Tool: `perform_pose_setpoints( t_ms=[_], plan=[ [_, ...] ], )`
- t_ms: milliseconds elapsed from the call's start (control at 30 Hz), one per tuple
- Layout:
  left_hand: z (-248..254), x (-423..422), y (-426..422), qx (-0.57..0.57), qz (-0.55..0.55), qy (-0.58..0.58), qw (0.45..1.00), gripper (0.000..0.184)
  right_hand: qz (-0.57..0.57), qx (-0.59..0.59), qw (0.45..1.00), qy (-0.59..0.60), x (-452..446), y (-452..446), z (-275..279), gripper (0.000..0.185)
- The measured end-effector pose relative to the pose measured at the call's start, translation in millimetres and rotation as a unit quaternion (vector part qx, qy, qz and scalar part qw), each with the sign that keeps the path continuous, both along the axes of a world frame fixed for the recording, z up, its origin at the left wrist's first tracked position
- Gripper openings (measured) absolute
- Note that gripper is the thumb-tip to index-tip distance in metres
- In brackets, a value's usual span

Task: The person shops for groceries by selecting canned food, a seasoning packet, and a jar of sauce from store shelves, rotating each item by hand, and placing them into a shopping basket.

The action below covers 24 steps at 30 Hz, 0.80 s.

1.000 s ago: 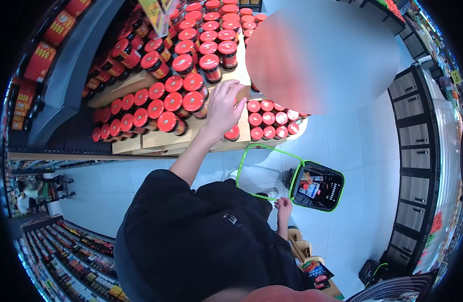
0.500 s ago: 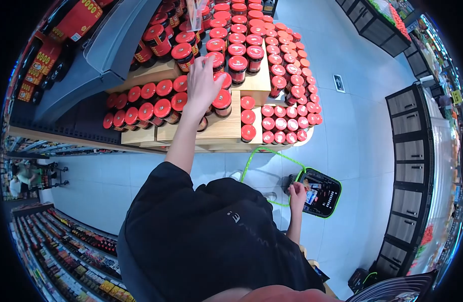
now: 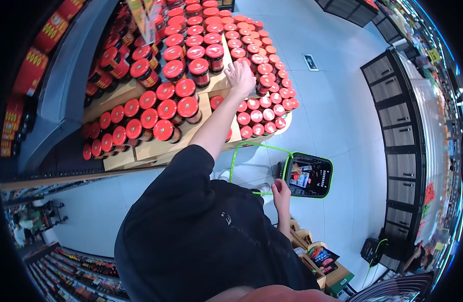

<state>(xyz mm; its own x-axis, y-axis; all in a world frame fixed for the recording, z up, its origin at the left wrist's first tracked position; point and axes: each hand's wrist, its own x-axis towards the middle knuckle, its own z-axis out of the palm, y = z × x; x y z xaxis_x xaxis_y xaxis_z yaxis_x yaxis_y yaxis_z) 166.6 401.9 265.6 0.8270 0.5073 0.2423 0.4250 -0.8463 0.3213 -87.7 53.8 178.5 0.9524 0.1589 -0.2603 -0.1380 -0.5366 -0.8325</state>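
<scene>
My left hand [image 3: 240,78] reaches out over the stepped display, its bent fingers spread beside a red-lidded jar [image 3: 244,62]. The fingertips are partly hidden, so contact with the jar cannot be made out. Rows of dark jars with red lids [image 3: 199,66] stand to its left, and smaller red-lidded jars [image 3: 256,116] are packed below and to the right. Low in front of my body, my right hand [image 3: 281,191] hangs with loosely bent fingers and nothing visible in it. It appears just left of a black shopping basket [image 3: 319,186] with a green handle [image 3: 232,163].
The basket stands on the grey tiled floor [image 3: 337,121] with some packages inside. A dark shelf frame [image 3: 55,100] rises at the left. Cabinets [image 3: 400,136] line the right side. Cartons with packets [image 3: 324,256] are close by my right side. Another basket [image 3: 371,251] sits farther back.
My left hand has moved right, from above the larger jars to the display's right part. The view has shifted, and cartons now show beside me. My right hand remains near the basket.
</scene>
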Motion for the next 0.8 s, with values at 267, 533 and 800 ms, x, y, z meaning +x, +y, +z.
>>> perform_pose_setpoints(
  t_ms=[267,533,800],
  plan=[
    [-52,32,-1,0.051,-0.009,0.09,0.995,0.059,-0.109,-0.014,0.993,0.043,-43,-44,-12,0.022],
    [-76,41,3,0.103,-0.026,0.115,0.988,0.047,-0.143,-0.004,0.989,0.045,-49,-49,-20,0.022],
    [-60,33,6,0.098,-0.127,0.124,0.979,0.038,-0.114,-0.031,0.992,0.037,-28,-39,-12,0.024]
  ],
)
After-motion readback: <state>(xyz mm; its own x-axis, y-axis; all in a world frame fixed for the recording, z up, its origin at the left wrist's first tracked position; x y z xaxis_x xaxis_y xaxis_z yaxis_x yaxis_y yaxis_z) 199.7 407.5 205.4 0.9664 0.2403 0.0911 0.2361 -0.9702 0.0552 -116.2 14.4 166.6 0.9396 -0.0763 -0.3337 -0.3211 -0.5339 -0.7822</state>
